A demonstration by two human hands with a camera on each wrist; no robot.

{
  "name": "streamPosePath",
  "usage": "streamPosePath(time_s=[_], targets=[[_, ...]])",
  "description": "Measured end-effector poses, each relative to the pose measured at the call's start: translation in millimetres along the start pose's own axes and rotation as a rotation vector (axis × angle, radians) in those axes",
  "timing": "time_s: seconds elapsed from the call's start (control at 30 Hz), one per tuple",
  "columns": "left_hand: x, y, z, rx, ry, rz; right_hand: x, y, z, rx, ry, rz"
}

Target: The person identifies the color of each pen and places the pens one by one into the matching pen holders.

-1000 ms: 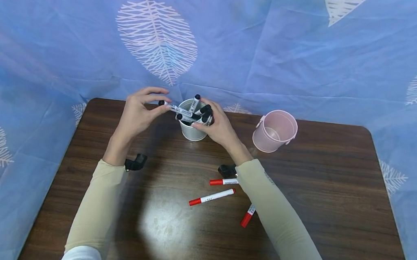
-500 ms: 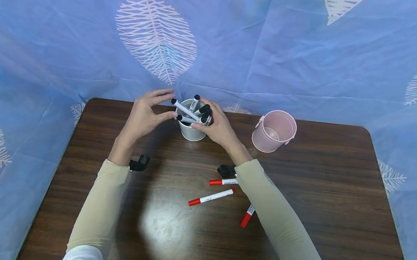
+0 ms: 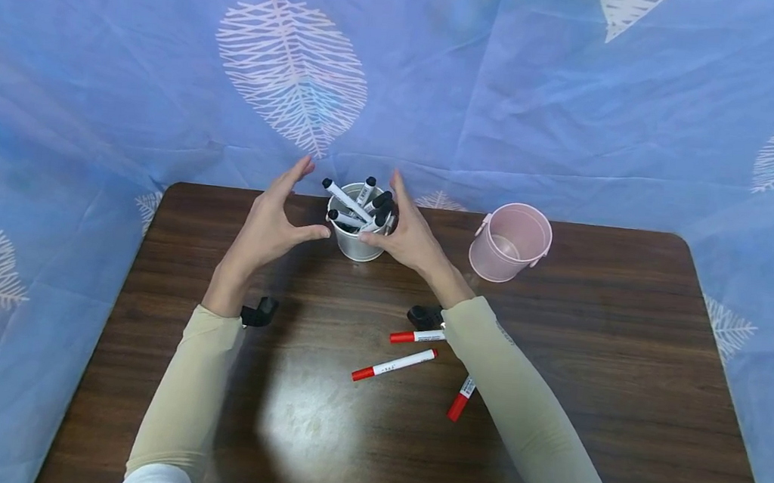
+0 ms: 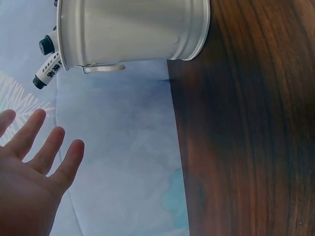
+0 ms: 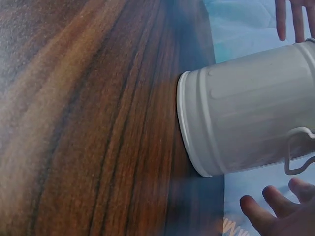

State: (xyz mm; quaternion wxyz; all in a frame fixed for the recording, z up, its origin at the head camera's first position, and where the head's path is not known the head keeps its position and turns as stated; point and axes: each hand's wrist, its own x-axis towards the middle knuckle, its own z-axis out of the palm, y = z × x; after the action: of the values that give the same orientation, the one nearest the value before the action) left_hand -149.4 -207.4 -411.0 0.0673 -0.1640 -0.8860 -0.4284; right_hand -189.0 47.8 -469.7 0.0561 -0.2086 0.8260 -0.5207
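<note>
A small white metal bucket (image 3: 359, 250) stands upright at the back of the table, holding several black-capped white markers (image 3: 349, 202) that lean at different angles. To its left is my left hand (image 3: 271, 226), fingers straight and thumb spread, holding nothing. In the left wrist view those spread fingers (image 4: 72, 157) are apart from the bucket wall. My right hand (image 3: 417, 238) is on the other side, its thumb overlapping the front rim and its fingers extended behind. The right wrist view has the right fingers (image 5: 255, 212) beside the bucket's wire handle.
A pink bucket (image 3: 488, 258) stands to the right. Red-capped markers, one in the middle (image 3: 399, 364) and two others partly under the right sleeve (image 3: 519, 388), lie on the dark wooden table (image 3: 626, 328). A blue leaf-print cloth (image 3: 427, 78) hangs along the table's back edge.
My left hand has let go of a black-capped marker, which now leans in the white bucket, and has drawn back with fingers straightened. My right fingers have loosened from the bucket's side.
</note>
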Motion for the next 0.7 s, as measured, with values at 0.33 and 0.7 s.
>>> streamPosePath(time_s=[0.33, 0.7], targets=[[-1.5, 2.0, 3.3, -0.039, 0.016, 0.006, -4.7, 0.1, -5.1, -0.03, -0.008, -0.001], [-6.1, 4.3, 5.1, -0.051, 0.038, 0.002, -10.6, -4.7, -15.4, -0.095, -0.005, 0.044]])
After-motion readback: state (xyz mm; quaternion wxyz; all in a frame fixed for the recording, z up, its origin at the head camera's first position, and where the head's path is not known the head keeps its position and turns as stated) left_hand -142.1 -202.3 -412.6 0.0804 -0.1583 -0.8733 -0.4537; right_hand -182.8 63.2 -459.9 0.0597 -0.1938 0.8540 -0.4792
